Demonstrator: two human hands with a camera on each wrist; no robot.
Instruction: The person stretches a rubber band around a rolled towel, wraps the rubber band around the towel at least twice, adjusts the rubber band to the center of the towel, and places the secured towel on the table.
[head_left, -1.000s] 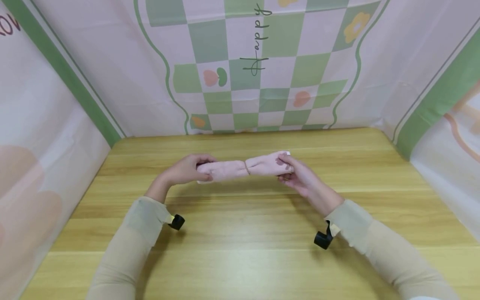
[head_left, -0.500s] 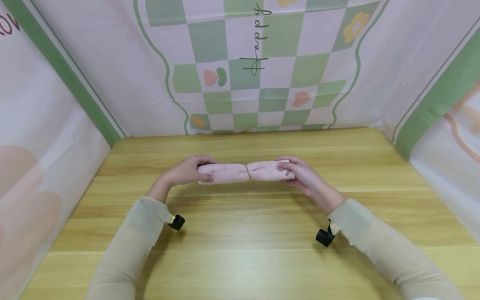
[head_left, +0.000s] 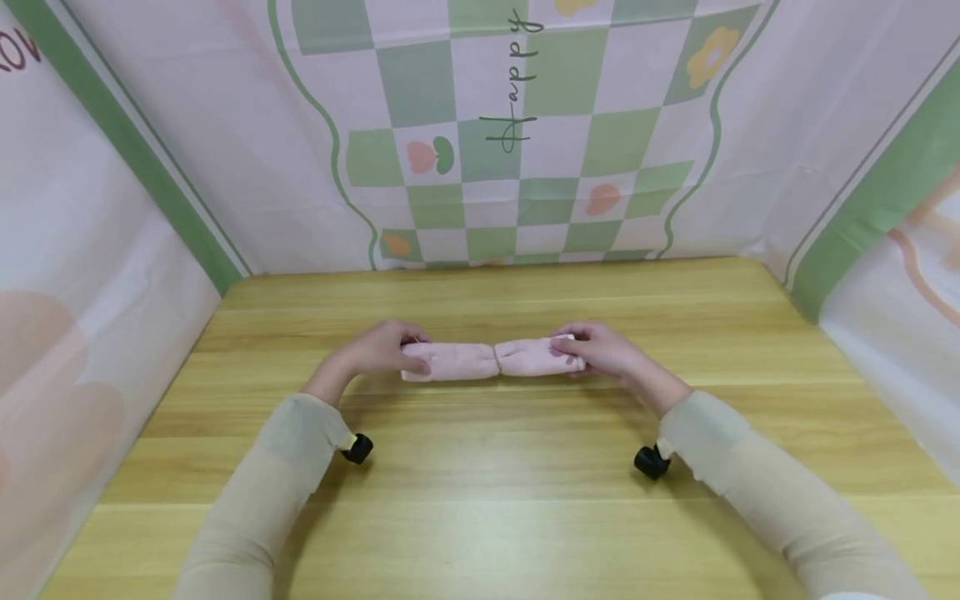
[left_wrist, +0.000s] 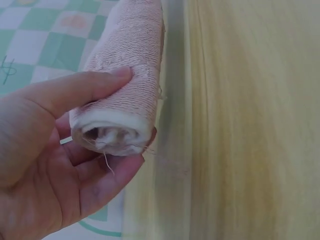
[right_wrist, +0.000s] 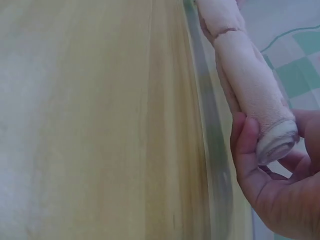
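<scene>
A pink towel (head_left: 461,362), rolled into a long tube and cinched at its middle by a thin brownish band (head_left: 497,360), lies crosswise between both hands. At its left end my left hand (head_left: 382,346) grips the roll, thumb on top and fingers beneath; the left wrist view shows the coiled end of the towel (left_wrist: 125,95) with loose threads. My right hand (head_left: 600,348) holds the other end, where a darker printed mark shows by the thumb. In the right wrist view the fingers (right_wrist: 245,145) curl round the towel (right_wrist: 250,75) near its spiral end.
The wooden table (head_left: 480,483) spreads beneath and in front of the hands. Behind it hangs a cloth backdrop (head_left: 555,142) with green checks, and printed cloth walls (head_left: 90,250) flank both sides. A small black wrist camera (head_left: 358,449) sits at each sleeve cuff.
The rolled towel has come lower and nearer in the head view, with both hands still gripping its ends. Its right end, raised earlier, has dropped so the roll is closer to level.
</scene>
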